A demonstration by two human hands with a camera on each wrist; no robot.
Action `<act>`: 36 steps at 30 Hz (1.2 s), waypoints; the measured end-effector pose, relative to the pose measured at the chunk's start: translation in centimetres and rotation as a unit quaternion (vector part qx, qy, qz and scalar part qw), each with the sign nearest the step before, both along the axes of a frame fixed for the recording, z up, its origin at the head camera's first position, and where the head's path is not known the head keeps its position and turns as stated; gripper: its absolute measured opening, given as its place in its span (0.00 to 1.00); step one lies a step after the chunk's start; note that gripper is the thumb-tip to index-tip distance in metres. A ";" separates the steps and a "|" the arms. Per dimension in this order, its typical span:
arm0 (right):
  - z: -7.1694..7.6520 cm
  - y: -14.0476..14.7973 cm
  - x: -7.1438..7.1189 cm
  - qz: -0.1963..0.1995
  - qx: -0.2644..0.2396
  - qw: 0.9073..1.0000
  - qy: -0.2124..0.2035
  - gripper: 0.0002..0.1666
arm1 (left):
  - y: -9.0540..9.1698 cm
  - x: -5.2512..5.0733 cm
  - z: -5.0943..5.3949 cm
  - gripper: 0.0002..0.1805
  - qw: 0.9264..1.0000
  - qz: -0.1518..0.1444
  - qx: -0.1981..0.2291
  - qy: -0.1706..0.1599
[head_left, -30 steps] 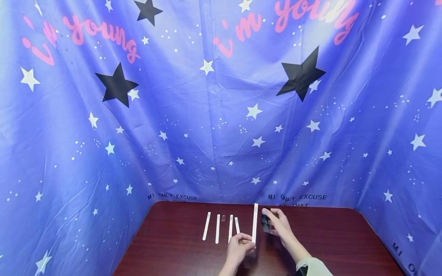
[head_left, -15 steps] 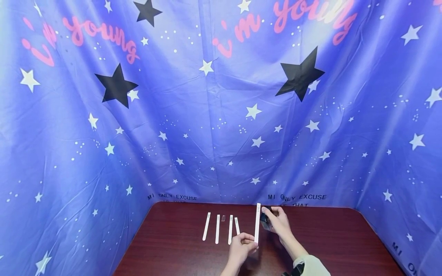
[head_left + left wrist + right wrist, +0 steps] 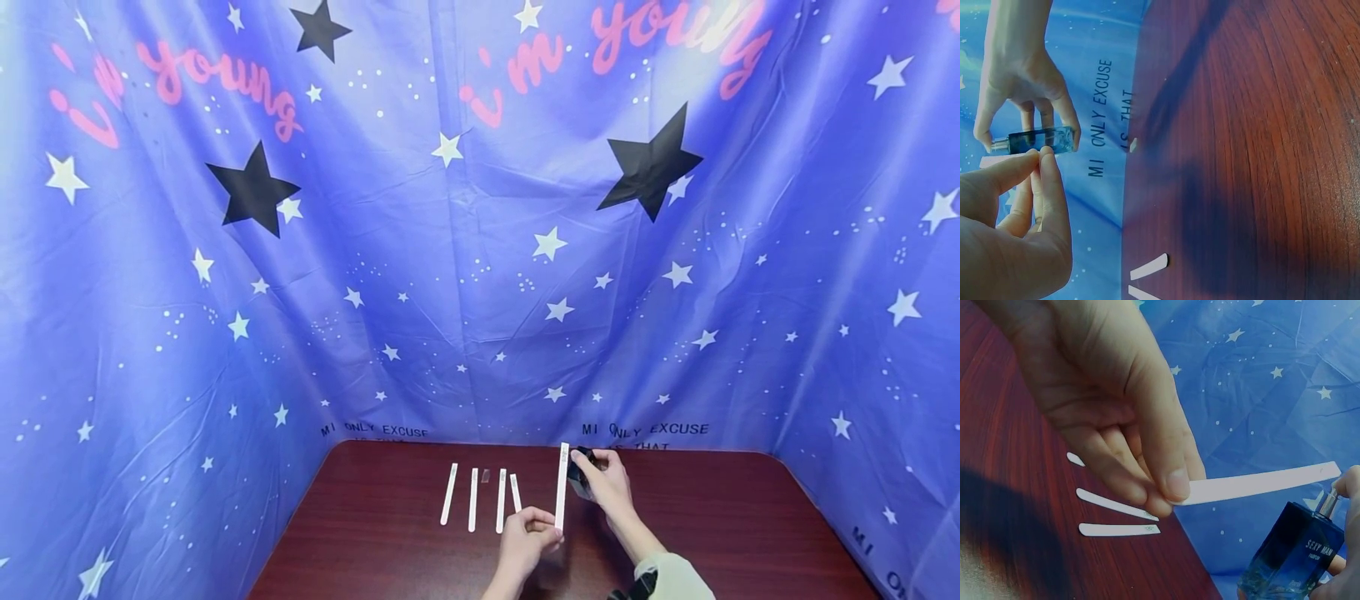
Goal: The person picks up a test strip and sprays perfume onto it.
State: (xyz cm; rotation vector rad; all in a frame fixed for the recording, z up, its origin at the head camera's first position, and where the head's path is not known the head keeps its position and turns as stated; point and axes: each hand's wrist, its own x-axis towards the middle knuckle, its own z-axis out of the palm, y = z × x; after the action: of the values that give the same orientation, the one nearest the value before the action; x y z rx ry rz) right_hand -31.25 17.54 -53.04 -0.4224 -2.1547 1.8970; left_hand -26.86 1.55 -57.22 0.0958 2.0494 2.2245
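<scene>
My left hand (image 3: pixel 527 537) pinches the lower end of a white perfume test strip (image 3: pixel 562 487) between thumb and fingertips. The strip stands nearly upright in the head view and looks slightly bowed in the right wrist view. My right hand (image 3: pixel 613 483) grips a dark blue glass perfume bottle (image 3: pixel 1291 556) lettered "SEXY MAN", just right of the strip. One finger of that hand rests at the silver spray nozzle (image 3: pixel 1327 504), close to the strip's upper end. Both things are held above the table.
Several more test strips (image 3: pixel 472 500) lie side by side on the dark red-brown table (image 3: pixel 375 542), left of my hands. A small clear piece (image 3: pixel 485 476), perhaps the cap, lies among them. A blue star-patterned cloth (image 3: pixel 465 292) hangs behind and at the sides.
My left hand has shifted slightly right with the test strip, bringing it nearer the bottle. My right hand with the perfume bottle stays almost in place.
</scene>
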 end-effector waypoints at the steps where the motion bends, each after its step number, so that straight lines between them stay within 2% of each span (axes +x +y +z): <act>1: 0.0 0.0 0.0 0.001 -0.013 1.000 -0.001 0.32 | 0.0 0.0 0.0 0.09 1.000 0.001 0.000 0.001; 7: -0.1 0.3 0.1 0.018 -0.077 0.997 -0.020 0.36 | -0.2 -0.1 0.1 0.09 1.000 0.007 0.003 -0.002; 14: -0.1 0.6 0.8 0.020 -0.061 0.997 -0.043 0.39 | -0.6 -0.1 0.1 0.09 1.000 0.008 0.003 -0.003; 36: -1.1 1.6 2.4 0.027 -0.057 0.996 -0.060 0.39 | -1.5 -0.5 -0.5 0.10 1.000 0.017 -0.007 0.005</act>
State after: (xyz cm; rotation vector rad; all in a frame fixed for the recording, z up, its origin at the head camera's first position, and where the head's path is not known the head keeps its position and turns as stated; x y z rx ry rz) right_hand -28.89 19.15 -54.16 -0.5173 -2.1588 2.0807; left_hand -27.33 0.02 -57.72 0.0730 2.0873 2.2329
